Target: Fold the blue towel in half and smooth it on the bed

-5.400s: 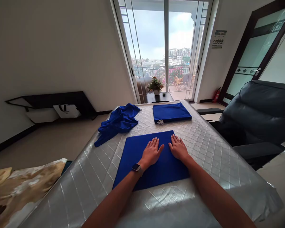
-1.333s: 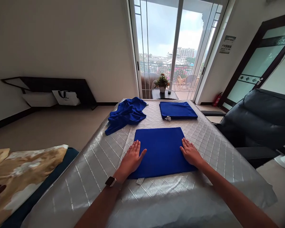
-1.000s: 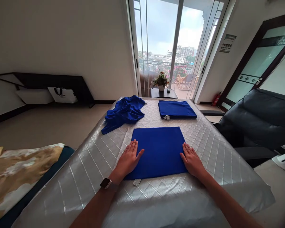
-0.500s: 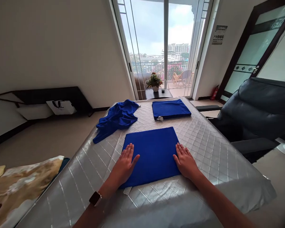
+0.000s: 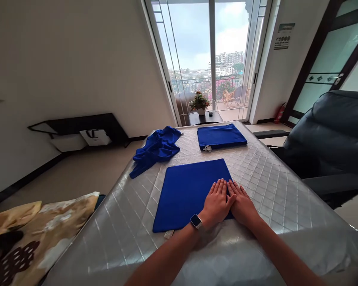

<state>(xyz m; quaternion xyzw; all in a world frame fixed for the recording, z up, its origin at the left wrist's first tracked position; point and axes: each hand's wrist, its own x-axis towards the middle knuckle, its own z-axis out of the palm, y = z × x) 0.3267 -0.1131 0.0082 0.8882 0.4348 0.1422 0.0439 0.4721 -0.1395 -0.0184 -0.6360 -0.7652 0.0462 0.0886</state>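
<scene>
A flat, folded blue cloth [image 5: 185, 194] lies on the silver quilted cover [image 5: 122, 222] in front of me, a small white tag [image 5: 168, 234] showing at its near edge. My left hand [image 5: 217, 200], with a watch [image 5: 196, 221] on the wrist, rests flat on the cloth's right part. Right beside it, my right hand [image 5: 241, 202] lies flat over the cloth's right edge. The left thumb overlaps the right hand. Both hands have straight fingers and hold nothing.
Farther back are a folded stack of blue cloth [image 5: 222, 136] and a crumpled blue cloth [image 5: 158, 149]. A black armchair [image 5: 331, 135] stands at the right. Behind the table's far edge, a potted plant [image 5: 200, 102] sits on a small table. A patterned blanket [image 5: 62, 222] is at lower left.
My left hand has slid across the cloth from its left side to the right side, beside my right hand. The right hand stays at the right edge. The view has shifted slightly.
</scene>
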